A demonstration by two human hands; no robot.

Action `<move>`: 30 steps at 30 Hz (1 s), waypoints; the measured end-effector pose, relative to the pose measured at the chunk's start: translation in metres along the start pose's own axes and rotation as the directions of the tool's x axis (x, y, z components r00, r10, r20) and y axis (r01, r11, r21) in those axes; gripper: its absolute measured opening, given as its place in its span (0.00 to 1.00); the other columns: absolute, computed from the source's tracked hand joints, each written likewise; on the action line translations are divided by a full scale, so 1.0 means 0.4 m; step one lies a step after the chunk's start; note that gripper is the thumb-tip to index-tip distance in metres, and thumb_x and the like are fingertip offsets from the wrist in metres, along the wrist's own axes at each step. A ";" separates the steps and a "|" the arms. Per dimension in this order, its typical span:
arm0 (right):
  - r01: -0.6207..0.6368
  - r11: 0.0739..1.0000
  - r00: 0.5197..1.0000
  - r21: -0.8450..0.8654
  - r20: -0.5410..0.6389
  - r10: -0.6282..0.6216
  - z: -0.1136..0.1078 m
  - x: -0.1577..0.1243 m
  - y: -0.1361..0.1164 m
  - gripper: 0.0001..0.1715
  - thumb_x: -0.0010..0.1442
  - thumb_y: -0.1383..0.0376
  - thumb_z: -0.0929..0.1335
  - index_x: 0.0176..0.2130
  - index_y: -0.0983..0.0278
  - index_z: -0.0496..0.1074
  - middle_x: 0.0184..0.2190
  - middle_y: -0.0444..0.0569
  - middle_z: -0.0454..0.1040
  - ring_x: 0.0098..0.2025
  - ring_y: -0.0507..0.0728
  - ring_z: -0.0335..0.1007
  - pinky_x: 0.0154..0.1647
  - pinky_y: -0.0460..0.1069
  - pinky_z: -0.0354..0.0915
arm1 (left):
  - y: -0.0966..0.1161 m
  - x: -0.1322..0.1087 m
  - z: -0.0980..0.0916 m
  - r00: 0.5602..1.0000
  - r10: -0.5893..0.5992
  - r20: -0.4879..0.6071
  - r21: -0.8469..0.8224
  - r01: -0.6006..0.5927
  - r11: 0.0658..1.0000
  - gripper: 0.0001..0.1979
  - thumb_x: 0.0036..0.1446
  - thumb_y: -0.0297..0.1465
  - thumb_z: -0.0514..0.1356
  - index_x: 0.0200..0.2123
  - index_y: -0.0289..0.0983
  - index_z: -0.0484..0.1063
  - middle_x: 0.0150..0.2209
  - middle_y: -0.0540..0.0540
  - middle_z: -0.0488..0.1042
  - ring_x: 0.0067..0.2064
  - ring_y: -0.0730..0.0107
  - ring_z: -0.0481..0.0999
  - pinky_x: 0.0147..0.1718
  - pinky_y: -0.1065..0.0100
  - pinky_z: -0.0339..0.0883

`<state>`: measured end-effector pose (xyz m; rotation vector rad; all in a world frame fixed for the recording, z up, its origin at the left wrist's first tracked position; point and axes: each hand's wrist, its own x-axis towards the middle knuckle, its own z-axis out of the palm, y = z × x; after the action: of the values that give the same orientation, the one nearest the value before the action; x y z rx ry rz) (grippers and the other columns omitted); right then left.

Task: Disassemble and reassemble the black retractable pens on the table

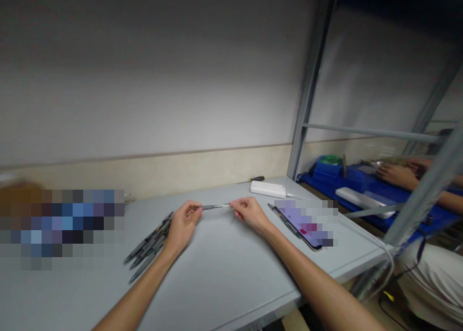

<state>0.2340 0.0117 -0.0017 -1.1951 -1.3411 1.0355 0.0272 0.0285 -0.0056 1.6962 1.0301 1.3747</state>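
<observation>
A slim grey pen lies level between my two hands, just above the table. My left hand pinches its grey barrel end. From the barrel a thin, pale, shiny length that looks like the pen's refill runs right. My right hand has thumb and fingers closed on the far end of that thin part; the tip is hidden by the fingers. Beside and partly behind my left wrist lies a loose bunch of several grey pens. To the right of my right hand, one more pen lies along a phone.
A phone with a lit screen lies at the right. Behind are a white power strip with a cable and a dark-handled screwdriver. A blurred-out item sits left. Beyond the metal frame, another person's hands rest over a blue-covered table.
</observation>
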 end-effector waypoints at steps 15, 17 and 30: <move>-0.033 0.999 0.991 0.019 0.133 0.030 -0.005 -0.011 -0.026 0.31 0.54 0.45 0.59 0.20 0.68 0.68 0.08 0.39 0.57 0.09 0.45 0.47 0.10 0.42 0.43 | 0.014 0.006 -0.003 0.985 -0.171 -0.021 -0.189 0.164 0.968 0.20 0.35 0.43 0.66 0.28 0.34 0.69 0.23 0.48 0.73 0.26 0.70 0.72 0.30 0.68 0.67; 0.011 0.998 0.994 0.057 0.105 -0.016 -0.005 -0.012 -0.029 0.26 0.50 0.46 0.64 0.27 0.67 0.70 0.11 0.39 0.62 0.11 0.45 0.50 0.11 0.42 0.45 | 0.013 0.006 -0.003 0.986 -0.169 -0.014 -0.206 0.163 0.965 0.20 0.36 0.42 0.66 0.28 0.34 0.69 0.23 0.48 0.74 0.26 0.71 0.72 0.30 0.69 0.66; 0.158 0.987 0.987 -0.020 0.045 -0.157 -0.005 -0.006 -0.021 0.19 0.45 0.54 0.70 0.34 0.65 0.70 0.16 0.40 0.67 0.15 0.47 0.56 0.15 0.43 0.53 | 0.010 0.002 0.000 0.958 -0.285 0.041 -0.276 0.285 0.918 0.18 0.34 0.40 0.66 0.25 0.33 0.69 0.21 0.50 0.71 0.22 0.77 0.68 0.25 0.73 0.63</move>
<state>0.2351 0.0079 0.0064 -1.0704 -1.4601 0.9397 0.0280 0.0276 -0.0015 1.2832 0.9867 1.2612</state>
